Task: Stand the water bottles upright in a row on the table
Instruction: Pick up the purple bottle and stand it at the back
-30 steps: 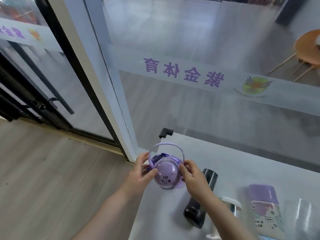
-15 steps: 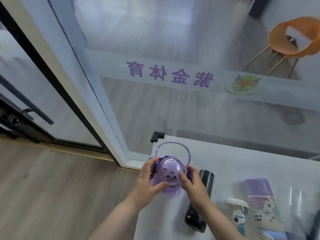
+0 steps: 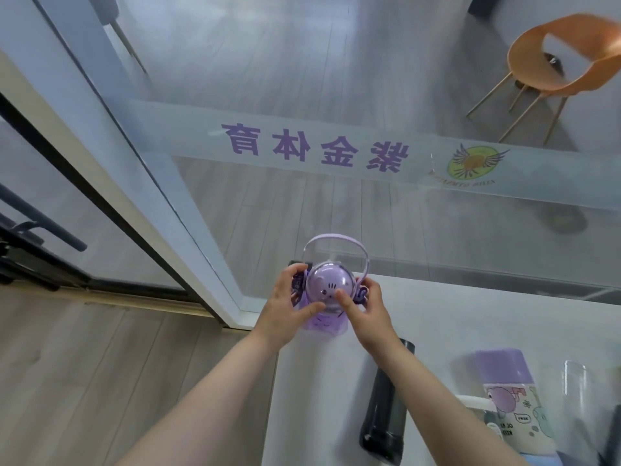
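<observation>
On the frosted band (image 3: 336, 153) across the glass wall we read four large purple characters, mirrored from our side: 紫金体育. Beside them sits a round winged logo (image 3: 473, 162) with lettering too small to read. The print on the purple-capped bottle (image 3: 514, 408) is too blurred for us.

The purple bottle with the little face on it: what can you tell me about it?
The purple bottle looks like see-through plastic, with a domed lid bearing a small animal face and a thin looped carry strap arching above. It stands near the white table's far left corner. The left hand and right hand grip its sides.
</observation>
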The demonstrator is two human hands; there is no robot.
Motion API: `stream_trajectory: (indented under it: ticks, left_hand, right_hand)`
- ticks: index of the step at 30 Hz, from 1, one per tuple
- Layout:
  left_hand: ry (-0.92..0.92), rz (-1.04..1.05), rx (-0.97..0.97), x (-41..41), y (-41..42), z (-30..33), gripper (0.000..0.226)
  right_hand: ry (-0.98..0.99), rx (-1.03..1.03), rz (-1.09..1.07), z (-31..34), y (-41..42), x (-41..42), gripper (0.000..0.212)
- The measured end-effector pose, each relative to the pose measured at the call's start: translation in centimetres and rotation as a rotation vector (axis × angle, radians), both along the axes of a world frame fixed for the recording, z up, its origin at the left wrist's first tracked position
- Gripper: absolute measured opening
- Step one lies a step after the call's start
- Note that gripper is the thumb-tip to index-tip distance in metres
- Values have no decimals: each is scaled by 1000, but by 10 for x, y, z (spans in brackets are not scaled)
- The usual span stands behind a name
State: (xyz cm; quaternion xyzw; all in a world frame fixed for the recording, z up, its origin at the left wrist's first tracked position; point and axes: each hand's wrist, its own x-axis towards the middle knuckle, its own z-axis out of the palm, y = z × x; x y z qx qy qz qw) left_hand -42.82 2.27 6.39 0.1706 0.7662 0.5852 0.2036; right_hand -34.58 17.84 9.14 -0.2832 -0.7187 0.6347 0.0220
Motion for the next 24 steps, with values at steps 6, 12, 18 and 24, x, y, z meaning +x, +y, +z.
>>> stream_trajectory:
  ticks: [6, 12, 18, 24]
  left_hand:
    - [14, 12, 12, -32, 11, -6, 70]
    - [37, 11, 25, -36, 14, -8, 69]
    - [94, -26, -62, -35, 10, -6, 71]
    - [209, -31, -202, -20, 4, 1, 78]
  right_hand:
    - [16, -19, -24, 0, 9, -29, 51]
    - [13, -27, -19, -2, 12, -36, 53]
    - [-21, 30, 6, -4, 13, -36, 55]
    - [-67, 177, 27, -5, 25, -16, 74]
